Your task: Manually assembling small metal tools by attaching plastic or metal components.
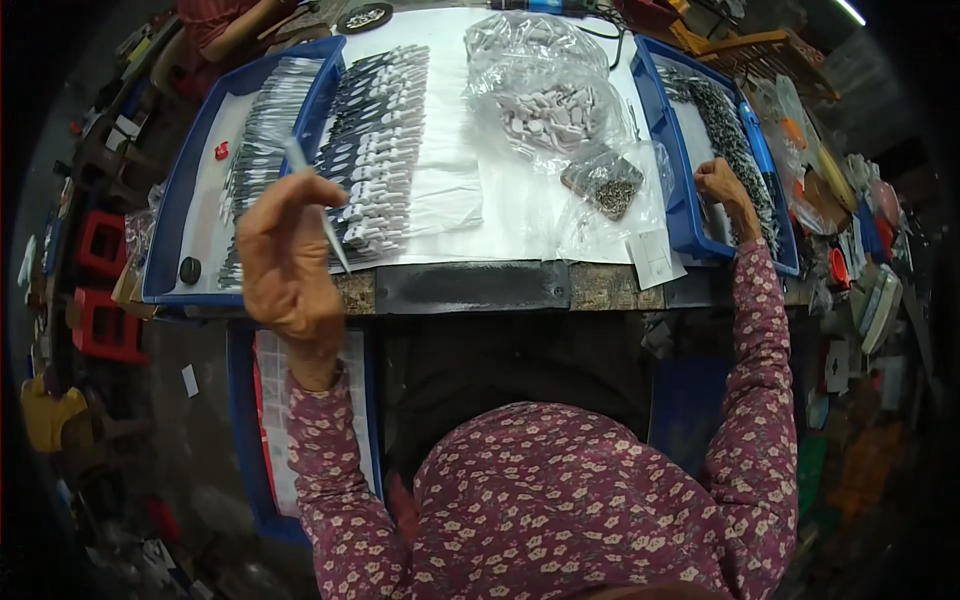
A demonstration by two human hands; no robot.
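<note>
My left hand (290,265) is raised above the table's near left edge. Its curled fingers grip a slim pale piece (334,243) that tapers to a point, slanting down to the right. Just beyond it lie stacked rows of black-and-white slender pieces (375,150). At the left, a blue tray (180,215) holds many thin silvery pieces (270,130). My right hand (724,186) reaches into the right blue tray (682,215), its fingers curled together beside a heap of small dark metal parts (715,115). What those fingers hold, if anything, is hidden.
Clear plastic bags of white pieces (550,115) and a small box of tiny metal parts (612,195) occupy the table's middle right. A person's arm (235,30) shows at the far left. Red stools (100,325) stand left of the table; a blue tray (245,430) sits below.
</note>
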